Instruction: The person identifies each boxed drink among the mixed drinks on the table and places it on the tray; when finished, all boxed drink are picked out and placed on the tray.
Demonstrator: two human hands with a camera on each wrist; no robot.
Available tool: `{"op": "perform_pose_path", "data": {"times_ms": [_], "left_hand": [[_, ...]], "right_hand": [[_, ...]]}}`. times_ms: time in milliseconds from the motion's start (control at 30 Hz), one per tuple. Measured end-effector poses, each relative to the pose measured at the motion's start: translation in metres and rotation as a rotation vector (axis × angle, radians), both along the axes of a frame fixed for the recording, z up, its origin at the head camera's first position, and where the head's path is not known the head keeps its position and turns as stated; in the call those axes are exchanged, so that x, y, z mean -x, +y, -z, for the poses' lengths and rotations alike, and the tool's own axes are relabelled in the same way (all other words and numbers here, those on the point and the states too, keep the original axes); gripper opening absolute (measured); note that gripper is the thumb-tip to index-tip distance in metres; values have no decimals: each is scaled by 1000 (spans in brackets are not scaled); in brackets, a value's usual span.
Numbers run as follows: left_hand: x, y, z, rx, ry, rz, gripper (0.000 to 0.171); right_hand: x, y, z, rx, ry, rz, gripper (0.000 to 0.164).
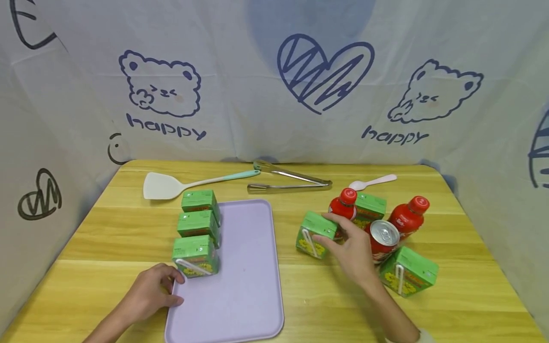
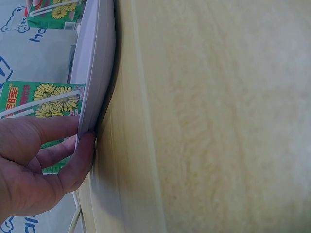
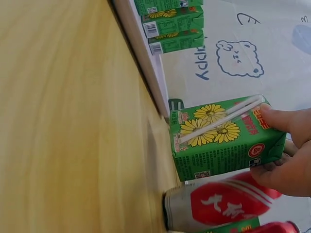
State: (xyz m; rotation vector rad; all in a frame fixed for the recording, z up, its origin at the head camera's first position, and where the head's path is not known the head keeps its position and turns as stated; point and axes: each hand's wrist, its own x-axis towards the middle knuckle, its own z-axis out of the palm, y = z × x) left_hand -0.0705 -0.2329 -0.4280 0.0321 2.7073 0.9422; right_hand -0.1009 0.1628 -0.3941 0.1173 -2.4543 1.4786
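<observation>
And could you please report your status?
Left hand pinches lilac tray by rim. Right hand grips green carton, right of tray. Three cartons occupy tray's left side.

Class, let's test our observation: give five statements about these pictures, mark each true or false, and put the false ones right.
1. The right hand holds a green carton. True.
2. The lilac tray is bare. False: three green cartons stand along its left side.
3. The left hand pinches the rim of the lilac tray. True.
4. A spatula lies on the table, outside the lilac tray. True.
5. Nothing red stands on the table. False: two red bottles and a red can stand to the right of the lilac tray.
</observation>
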Motion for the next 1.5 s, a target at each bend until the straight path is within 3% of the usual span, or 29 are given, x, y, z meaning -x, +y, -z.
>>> {"op": "perform_pose_path", "data": {"times_ms": [133, 367, 1033, 1500], "left_hand": [[0, 0, 0, 1, -7, -4, 33], [-1, 1, -1, 4, -17, -14, 33], [0, -1, 0, -3, -6, 2, 34], [1, 0, 0, -10, -6, 1, 34]], "right_hand": [[7, -9, -4, 9, -38, -39, 48], [27, -28, -10, 109, -69, -188, 50], [82, -90, -16, 168, -129, -449, 46], [109, -119, 0, 187, -160, -493, 47]]}}
